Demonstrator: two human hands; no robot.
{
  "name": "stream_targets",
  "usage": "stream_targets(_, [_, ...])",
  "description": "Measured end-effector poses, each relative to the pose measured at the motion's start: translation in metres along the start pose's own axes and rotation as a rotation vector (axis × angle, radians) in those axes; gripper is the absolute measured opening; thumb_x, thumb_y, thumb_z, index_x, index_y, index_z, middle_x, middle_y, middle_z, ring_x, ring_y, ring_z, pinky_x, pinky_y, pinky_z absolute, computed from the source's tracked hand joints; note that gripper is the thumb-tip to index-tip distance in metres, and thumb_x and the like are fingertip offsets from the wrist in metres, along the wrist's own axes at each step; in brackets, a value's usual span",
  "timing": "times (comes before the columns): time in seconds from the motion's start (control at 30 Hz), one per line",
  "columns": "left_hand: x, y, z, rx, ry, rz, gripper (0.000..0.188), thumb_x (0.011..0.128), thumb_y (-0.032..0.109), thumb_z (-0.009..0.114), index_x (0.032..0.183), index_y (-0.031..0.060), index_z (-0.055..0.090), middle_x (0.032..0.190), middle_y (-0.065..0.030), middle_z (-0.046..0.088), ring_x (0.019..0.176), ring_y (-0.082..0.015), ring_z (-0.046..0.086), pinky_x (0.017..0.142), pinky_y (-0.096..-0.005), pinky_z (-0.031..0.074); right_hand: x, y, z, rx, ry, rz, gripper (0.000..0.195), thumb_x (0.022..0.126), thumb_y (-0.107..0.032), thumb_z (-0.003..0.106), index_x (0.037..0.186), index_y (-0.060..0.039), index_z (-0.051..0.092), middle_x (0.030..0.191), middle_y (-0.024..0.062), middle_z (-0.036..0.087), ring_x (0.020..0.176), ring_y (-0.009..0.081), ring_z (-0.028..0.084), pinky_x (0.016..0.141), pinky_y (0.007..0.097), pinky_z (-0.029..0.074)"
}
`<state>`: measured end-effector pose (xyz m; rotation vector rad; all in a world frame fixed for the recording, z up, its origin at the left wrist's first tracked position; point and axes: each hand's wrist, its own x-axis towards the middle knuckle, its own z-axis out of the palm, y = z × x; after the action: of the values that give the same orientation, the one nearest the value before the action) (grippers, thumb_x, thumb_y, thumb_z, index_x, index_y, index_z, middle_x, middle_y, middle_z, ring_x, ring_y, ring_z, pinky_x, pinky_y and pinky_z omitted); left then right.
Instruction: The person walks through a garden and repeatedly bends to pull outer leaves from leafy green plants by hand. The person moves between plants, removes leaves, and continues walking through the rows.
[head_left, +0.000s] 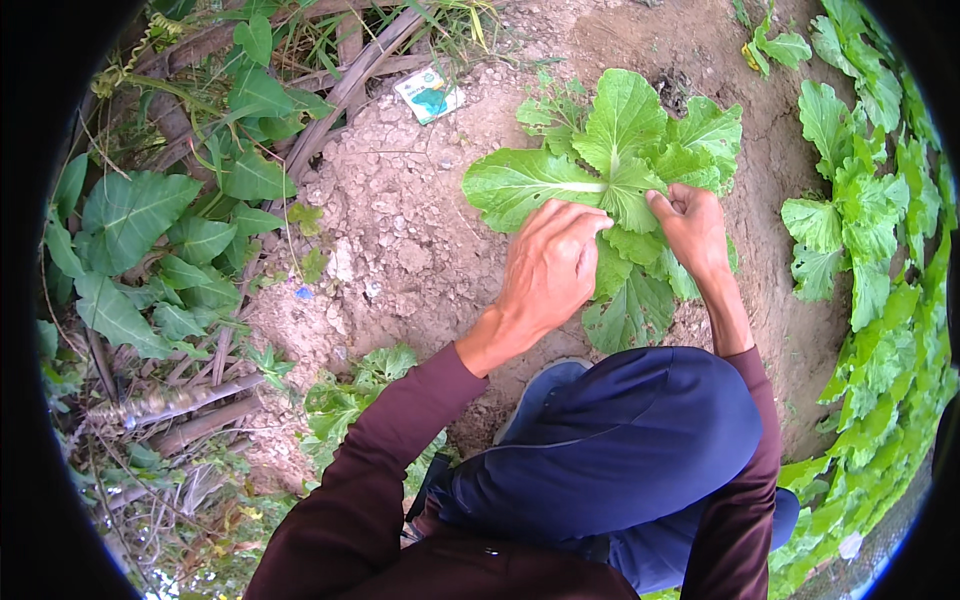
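A leafy green vegetable plant (615, 176) with broad, crinkled leaves grows from the soil in front of me. Small holes dot several of its leaves. At its centre, a young leaf (631, 196) lies between my two hands. My left hand (555, 259) has its fingers curled at this leaf's left edge, and its thumb tip is hidden. On the opposite edge, my right hand (694, 225) pinches the leaf between thumb and bent forefinger. Lower leaves (630, 311) spread out below the hands, towards my knee.
Dry, cloddy soil (397, 225) surrounds the plant. A printed packet (429, 94) lies beyond it, near dry stalks (352, 82). Broad-leaved plants (139, 217) crowd the left side. More leafy greens (862, 202) line the right, and another (337, 405) grows beside my left forearm.
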<state>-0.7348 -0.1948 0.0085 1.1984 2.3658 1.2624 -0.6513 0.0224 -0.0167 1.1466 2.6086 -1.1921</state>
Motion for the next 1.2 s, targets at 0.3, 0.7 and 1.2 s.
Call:
stream_targets(0.3, [0.032, -0.002, -0.015, -0.005, 0.09, -0.051, 0.028, 0.095, -0.006, 0.064, 0.118, 0.0021, 0.077, 0.112, -0.0165, 0.076, 0.101, -0.033, 0.073, 0.092, -0.0403, 0.058, -0.008, -0.005, -0.027, -0.102, 0.47, -0.123, 0.05, 0.093, -0.028, 0.086, 0.137, -0.0137, 0.068, 0.058, 0.0026, 0.052, 0.052, 0.0213, 0.059, 0.055, 0.0413, 0.05])
stream_targets(0.7, [0.089, 0.005, 0.03, 0.128, -0.343, 0.438, 0.069, 0.081, 0.002, 0.082, 0.147, 0.0046, 0.061, 0.133, -0.0134, 0.072, 0.132, -0.0324, 0.064, 0.126, -0.0508, 0.04, -0.039, 0.009, -0.015, -0.214, 0.261, -0.526, 0.027, 0.093, -0.026, 0.084, 0.113, -0.013, 0.071, 0.085, 0.0137, 0.077, 0.068, 0.0349, 0.074, 0.06, 0.0451, 0.056])
stream_targets(1.2, [0.077, -0.022, -0.009, 0.088, -0.364, 0.332, 0.043, 0.07, -0.014, 0.067, 0.099, 0.0108, 0.086, 0.121, -0.0076, 0.075, 0.129, -0.0344, 0.066, 0.116, -0.0508, 0.049, -0.071, 0.03, 0.007, -0.261, 0.251, -0.625, 0.014, 0.091, -0.014, 0.075, 0.1, -0.0093, 0.066, 0.076, 0.0054, 0.06, 0.07, 0.026, 0.07, 0.059, 0.0416, 0.055])
